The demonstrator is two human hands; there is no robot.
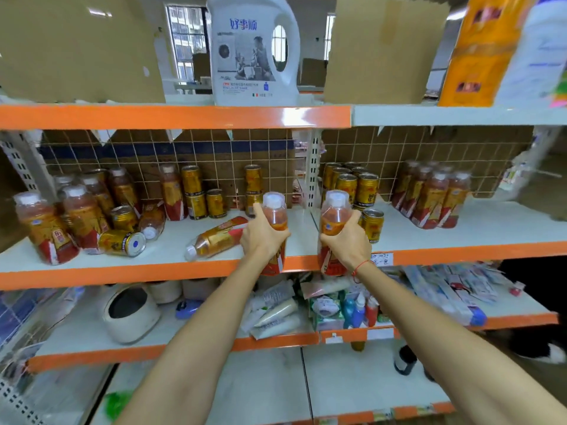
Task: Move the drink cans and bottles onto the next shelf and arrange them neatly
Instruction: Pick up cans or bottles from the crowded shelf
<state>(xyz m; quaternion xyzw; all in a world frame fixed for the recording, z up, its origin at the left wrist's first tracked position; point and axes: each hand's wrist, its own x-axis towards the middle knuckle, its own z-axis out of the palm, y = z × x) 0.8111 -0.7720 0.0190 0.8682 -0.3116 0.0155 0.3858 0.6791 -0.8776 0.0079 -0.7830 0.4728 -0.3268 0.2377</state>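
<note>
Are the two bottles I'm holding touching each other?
Apart. The head view shows a strip of shelf between the left-hand bottle and the right-hand bottle.

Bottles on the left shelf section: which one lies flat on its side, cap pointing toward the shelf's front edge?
The bottle lying beside the left hand; the other bottles stand or lean.

Orange trim fronts the pale shelf (153,273). The bottles (46,228) show red-orange drink, gold-and-red labels, white caps; the cans (366,188) are gold. The detergent jug (253,50) is white with blue lettering.
</note>
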